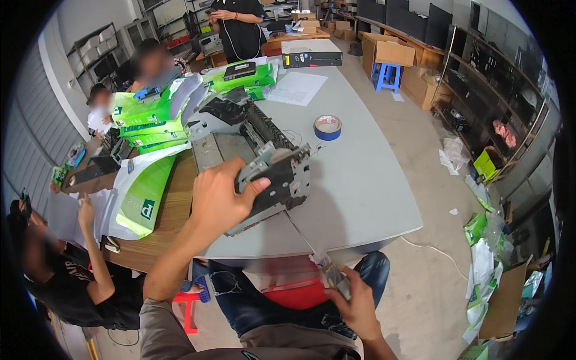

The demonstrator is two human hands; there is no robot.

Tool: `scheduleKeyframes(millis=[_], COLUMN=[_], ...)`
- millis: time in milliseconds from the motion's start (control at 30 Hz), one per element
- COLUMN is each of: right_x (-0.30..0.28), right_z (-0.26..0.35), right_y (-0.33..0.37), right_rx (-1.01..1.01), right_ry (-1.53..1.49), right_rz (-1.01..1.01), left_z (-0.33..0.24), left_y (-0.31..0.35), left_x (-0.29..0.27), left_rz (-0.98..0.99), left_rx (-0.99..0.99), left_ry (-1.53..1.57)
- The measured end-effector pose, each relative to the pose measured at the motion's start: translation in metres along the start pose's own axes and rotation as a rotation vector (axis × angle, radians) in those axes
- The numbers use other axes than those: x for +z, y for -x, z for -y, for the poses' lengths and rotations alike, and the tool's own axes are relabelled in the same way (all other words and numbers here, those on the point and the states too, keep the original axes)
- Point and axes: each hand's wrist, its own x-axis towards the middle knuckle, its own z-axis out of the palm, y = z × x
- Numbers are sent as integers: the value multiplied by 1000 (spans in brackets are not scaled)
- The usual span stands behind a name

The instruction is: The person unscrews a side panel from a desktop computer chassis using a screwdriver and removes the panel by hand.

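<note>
A stripped grey-and-black printer chassis (pixel 222 150) rests tilted on the grey table (pixel 372 180). My left hand (pixel 222 189) grips its near side, the thumb lying over the dark metal plate. In my right hand (pixel 357 303), over my lap by the table's front edge, is a screwdriver (pixel 330 273) with a clear, yellowish handle. Its thin shaft points up and away toward the underside of the chassis; whether the tip touches it I cannot tell. A dark roller assembly (pixel 264 123) runs along the chassis top.
A blue tape roll (pixel 328 128) lies right of the chassis, with paper sheets (pixel 298 88) and a desktop computer case (pixel 312 53) beyond. Green-and-white paper packs (pixel 150 123) are piled at the left. One co-worker sits at the left holding paper; others are farther back.
</note>
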Motion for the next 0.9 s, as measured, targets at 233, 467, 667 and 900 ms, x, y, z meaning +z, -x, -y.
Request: scheduleKeyframes(millis=[233, 467, 667, 900], right_x=[9, 10, 19, 14], right_z=[-2, 3, 0, -24], right_y=[-3, -14, -17, -11], right_rx=[288, 916, 353, 985], right_ry=[-15, -1207, -91, -1535], right_rz=[323, 262, 87, 275], left_z=[9, 15, -4, 24], left_y=[11, 7, 9, 34], left_x=[7, 10, 7, 15], left_rz=[-24, -58, -70, -182], left_rx=[34, 87, 56, 131], left_ry=[4, 7, -87, -237])
